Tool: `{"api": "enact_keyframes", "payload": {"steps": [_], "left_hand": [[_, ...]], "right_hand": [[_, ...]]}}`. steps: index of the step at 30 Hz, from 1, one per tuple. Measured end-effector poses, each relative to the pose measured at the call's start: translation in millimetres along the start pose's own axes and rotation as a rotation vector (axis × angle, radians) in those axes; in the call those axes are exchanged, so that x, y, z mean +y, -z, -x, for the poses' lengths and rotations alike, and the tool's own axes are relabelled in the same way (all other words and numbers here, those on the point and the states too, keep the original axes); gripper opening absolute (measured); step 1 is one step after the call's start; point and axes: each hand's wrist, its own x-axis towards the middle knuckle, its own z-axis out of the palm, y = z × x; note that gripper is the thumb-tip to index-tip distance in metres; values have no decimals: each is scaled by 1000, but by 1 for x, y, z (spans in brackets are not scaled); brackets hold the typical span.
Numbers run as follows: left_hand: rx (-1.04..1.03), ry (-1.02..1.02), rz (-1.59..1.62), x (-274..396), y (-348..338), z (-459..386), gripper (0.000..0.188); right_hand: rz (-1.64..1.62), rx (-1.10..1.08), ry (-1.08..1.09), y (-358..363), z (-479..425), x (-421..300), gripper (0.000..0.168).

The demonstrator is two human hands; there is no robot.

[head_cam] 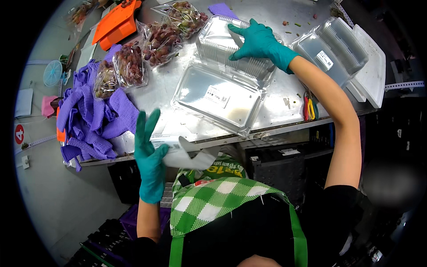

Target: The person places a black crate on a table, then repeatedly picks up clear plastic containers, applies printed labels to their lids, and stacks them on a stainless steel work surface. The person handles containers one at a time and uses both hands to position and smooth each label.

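Observation:
Both hands wear teal rubber gloves. My right hand [260, 43] rests with spread fingers on a stack of clear plastic clamshell containers [217, 43] on the metal table [283, 113]. The stack's near lid [217, 96] lies flat and bears a printed label. My left hand [150, 157] is raised off the table's front edge, fingers up, beside a curling strip of labels [186, 153]; the strip touches the glove near the thumb, but I cannot tell whether it is gripped or stuck. Left of the containers lie bagged grapes [161, 43] in clear film.
Purple foam net sleeves [96, 113] are heaped at the table's left. An orange tray [116, 25] stands behind them. More clear containers [330, 50] lie at the right by a white foam lid [370, 63]. Scissors with coloured handles [311, 106] are near the front edge. Black crates [277, 170] stand below.

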Motion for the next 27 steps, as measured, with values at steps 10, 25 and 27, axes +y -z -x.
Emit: {"api": "enact_keyframes", "payload": {"steps": [10,25,27], "left_hand": [[-290,691,244,-53,-20,-16,25],[-294,573,-483,-88,-86,-103,27],[-395,466,-698,-116,-80,-109,33]], "right_hand": [[-510,120,-154,58,40,80,68],[252,260,-559,-54,91,376,83],[355,196,-653,-40,80,344,78]]}}
